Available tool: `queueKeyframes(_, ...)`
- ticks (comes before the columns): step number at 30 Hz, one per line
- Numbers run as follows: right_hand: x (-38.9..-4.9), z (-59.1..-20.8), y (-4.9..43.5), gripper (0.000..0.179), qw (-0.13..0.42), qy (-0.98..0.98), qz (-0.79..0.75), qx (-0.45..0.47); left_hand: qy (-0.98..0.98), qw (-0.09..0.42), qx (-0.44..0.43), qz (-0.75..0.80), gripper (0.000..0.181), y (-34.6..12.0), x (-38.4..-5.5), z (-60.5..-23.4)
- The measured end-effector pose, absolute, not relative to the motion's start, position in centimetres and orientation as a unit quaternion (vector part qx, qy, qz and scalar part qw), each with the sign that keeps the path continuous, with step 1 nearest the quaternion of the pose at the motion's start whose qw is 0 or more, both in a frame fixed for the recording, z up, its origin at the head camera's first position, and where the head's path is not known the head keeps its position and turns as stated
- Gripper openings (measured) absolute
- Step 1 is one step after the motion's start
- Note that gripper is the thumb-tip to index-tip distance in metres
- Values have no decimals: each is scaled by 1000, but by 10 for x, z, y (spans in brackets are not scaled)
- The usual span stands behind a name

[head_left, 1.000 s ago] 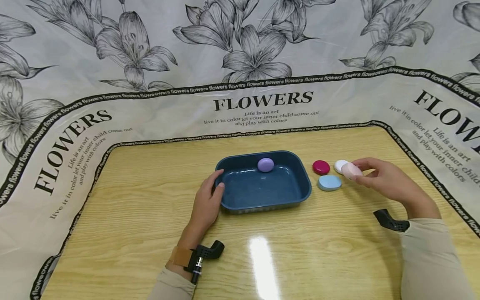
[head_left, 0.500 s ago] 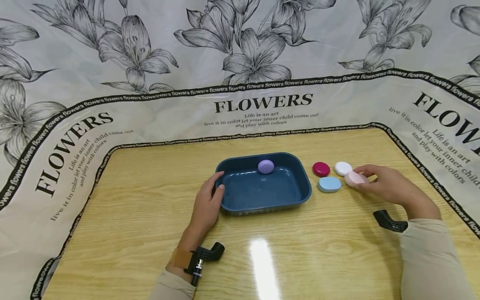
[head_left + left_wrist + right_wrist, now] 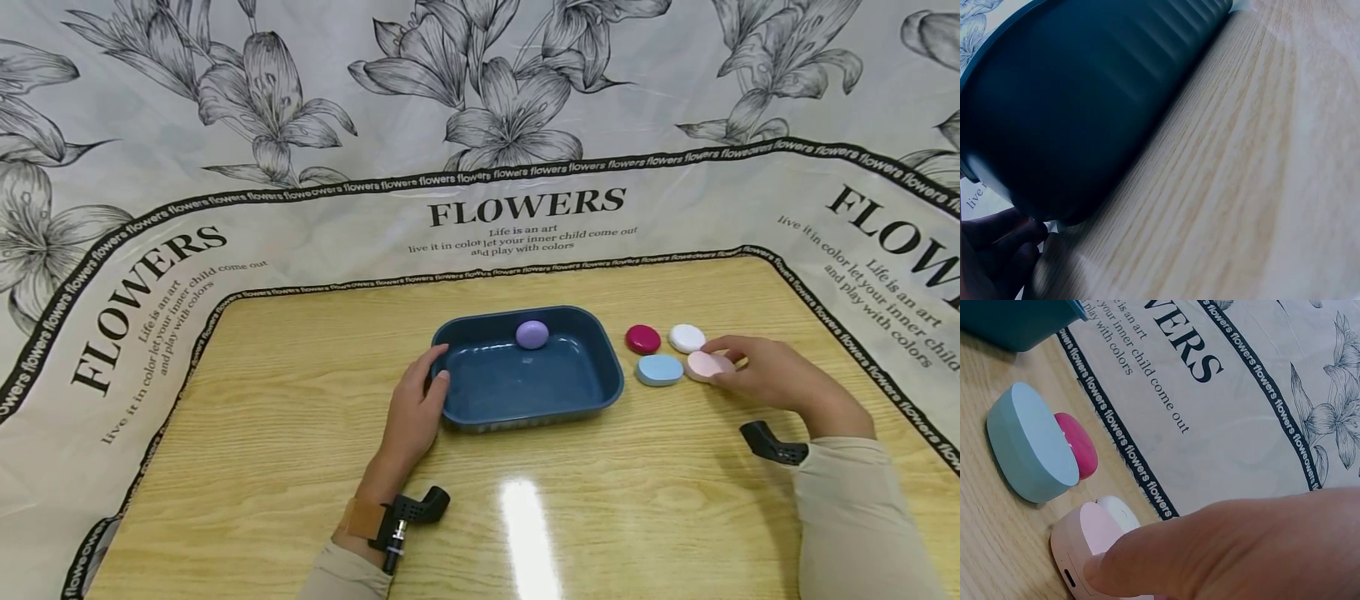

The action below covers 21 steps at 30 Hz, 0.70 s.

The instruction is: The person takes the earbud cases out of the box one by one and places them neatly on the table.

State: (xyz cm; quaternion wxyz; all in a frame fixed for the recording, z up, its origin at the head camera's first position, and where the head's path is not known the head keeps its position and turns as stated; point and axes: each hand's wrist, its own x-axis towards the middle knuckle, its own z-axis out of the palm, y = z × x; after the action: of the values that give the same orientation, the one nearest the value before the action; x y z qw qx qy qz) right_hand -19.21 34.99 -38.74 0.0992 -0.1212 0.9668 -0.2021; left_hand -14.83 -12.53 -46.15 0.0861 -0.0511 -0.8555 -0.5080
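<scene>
In the head view, my right hand point(image 3: 765, 372) pinches a pale pink oval case point(image 3: 707, 367), thumb on the near side. A small dark slot shows on the pink case point(image 3: 1082, 550) in the right wrist view. It rests on the table to the right of a light blue oval block point(image 3: 659, 370) and just in front of a white rounded piece point(image 3: 686, 338). A crimson rounded piece point(image 3: 642, 339) lies behind the blue block. My left hand point(image 3: 412, 408) holds the left end of a dark blue basin point(image 3: 517, 417), thumb at its rim. A purple rounded piece point(image 3: 532, 335) sits inside, against the back wall.
The wood-grain table point(image 3: 300, 433) extends left and in front of the basin. A white flower-printed cloth point(image 3: 337, 242) rises behind the table and along both sides. Black camera mounts point(image 3: 423, 504) are worn at both wrists.
My right hand has lowered the pink case from over the white piece to the table, shifting it slightly towards me and then left, closer to the blue block. My left hand stays at the basin.
</scene>
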Motion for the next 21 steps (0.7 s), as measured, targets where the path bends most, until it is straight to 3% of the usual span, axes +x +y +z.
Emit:
queueKeyframes(9,-191,-387,352,39,100,967,-197,-127,-854,87,-52,-510,41,-125,-148,-463)
queueKeyframes(16,-191,-379,352,53,74,976,-187,-86,-855,88,-54,-509,41,-125,-148,-462)
queueKeyframes(21,-190,-377,347,54,55,977,-192,-76,-855,90,-52,-508,41,-125,-148,-462)
